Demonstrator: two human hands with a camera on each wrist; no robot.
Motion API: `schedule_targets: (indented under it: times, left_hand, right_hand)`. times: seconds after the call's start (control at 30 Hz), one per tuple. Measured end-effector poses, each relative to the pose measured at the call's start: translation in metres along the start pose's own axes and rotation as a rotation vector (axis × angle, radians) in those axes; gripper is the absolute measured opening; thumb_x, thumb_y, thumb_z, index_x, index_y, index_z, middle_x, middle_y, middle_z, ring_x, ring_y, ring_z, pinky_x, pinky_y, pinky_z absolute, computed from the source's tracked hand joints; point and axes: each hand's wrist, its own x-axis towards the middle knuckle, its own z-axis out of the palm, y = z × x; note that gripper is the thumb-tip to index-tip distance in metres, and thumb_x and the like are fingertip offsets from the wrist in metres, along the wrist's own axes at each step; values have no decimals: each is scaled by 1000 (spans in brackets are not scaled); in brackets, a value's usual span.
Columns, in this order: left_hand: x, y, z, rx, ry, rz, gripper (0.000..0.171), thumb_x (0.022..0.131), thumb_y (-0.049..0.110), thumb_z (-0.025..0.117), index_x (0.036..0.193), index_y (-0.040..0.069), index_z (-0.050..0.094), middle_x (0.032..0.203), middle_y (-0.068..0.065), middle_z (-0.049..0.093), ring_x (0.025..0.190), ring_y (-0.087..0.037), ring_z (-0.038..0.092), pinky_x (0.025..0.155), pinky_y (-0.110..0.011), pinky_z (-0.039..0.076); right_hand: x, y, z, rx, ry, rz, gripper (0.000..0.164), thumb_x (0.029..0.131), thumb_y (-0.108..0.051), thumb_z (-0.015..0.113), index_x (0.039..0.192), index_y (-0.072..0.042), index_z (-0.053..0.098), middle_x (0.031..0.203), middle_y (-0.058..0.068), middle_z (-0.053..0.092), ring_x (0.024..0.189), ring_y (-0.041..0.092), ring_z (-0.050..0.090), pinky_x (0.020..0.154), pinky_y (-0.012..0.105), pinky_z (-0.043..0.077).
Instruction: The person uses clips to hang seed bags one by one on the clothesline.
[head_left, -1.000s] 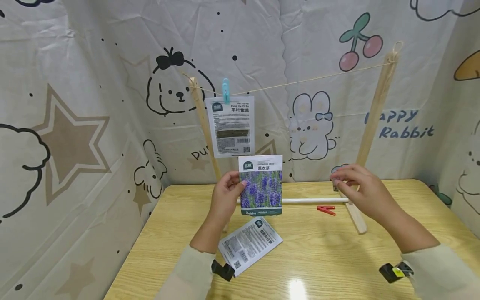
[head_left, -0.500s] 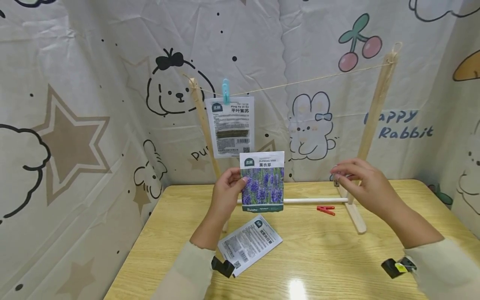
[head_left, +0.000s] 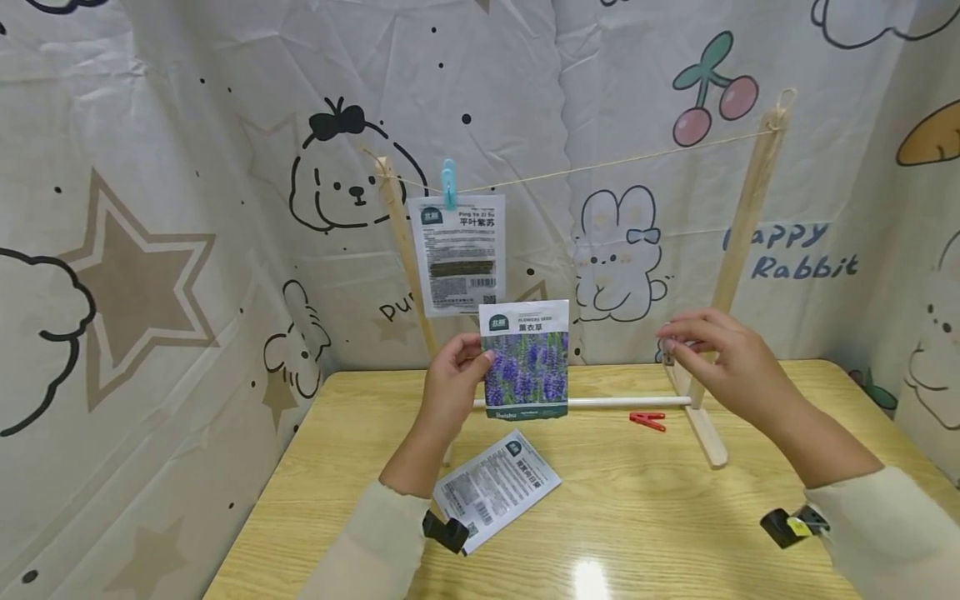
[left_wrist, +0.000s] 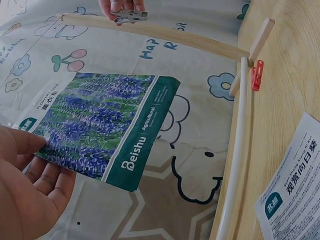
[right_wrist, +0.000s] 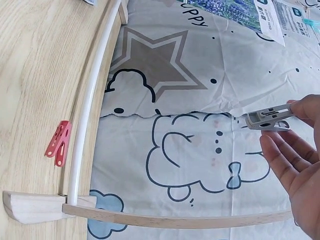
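My left hand pinches the left edge of a lavender seed packet, purple flowers facing me, held upright above the table. In the left wrist view the thumb lies over the packet's front and the fingers go behind it. My right hand is raised by the right wooden post and pinches a grey clothespin between thumb and fingers, clearest in the right wrist view. Behind the held packet, a second seed packet hangs, its printed text side showing, from a string by a light blue clothespin.
The string runs between a left wooden post and a right wooden post. A white rod joins them low down. On the table lie a red clothespin and another seed packet, text side up. A patterned cloth hangs behind.
The left hand has raised the lavender packet slightly. My right hand has lifted a little, still pinching the clothespin. The head view has shifted slightly; the hanging packet stays in place.
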Motion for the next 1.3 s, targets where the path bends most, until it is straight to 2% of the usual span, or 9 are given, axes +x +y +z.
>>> schedule_targets:
  times: [0.37, 0.6, 0.73, 0.93, 1.3]
  left_hand:
    - [4, 4, 2, 10, -8, 8, 26, 96, 4, 65, 122, -1, 62, 103, -9, 67, 88, -9, 61, 79, -23, 53]
    - [6, 10, 4, -3, -10, 16, 27, 96, 4, 64, 123, -1, 62, 99, -3, 64, 88, -8, 60, 79, -23, 53]
    - [8, 14, 5, -13, -14, 36, 26, 96, 3, 64, 121, -2, 62, 97, -2, 65, 86, -8, 60, 78, -23, 54]
    - [8, 19, 4, 13, -31, 47, 24, 98, 7, 63, 122, 1, 63, 101, -6, 67, 88, -9, 61, 78, -23, 54]
    - [11, 30, 7, 52, -31, 55, 27, 100, 9, 60, 126, 1, 62, 108, -11, 66, 91, -9, 61, 84, -27, 55]
  right_hand:
    - [8, -5, -5, -32, -2, 7, 19, 92, -4, 72, 109, -13, 75, 118, 2, 67, 97, -7, 54, 81, -1, 42]
    - [15, -9, -9, -33, -17, 18, 17, 94, -8, 70, 110, -13, 74, 121, 3, 66, 98, -1, 56, 81, -1, 42]
    - [18, -11, -10, -31, -20, 14, 17, 95, -8, 69, 110, -13, 74, 120, 2, 66, 96, -4, 54, 81, 0, 42]
    - [21, -13, -12, -19, -19, -6, 17, 95, -7, 69, 110, -14, 74, 116, 0, 65, 94, -10, 52, 81, 0, 42]
    - [24, -16, -14, -14, -13, -9, 19, 95, -7, 69, 112, -14, 74, 116, -1, 66, 95, -10, 52, 82, -1, 41]
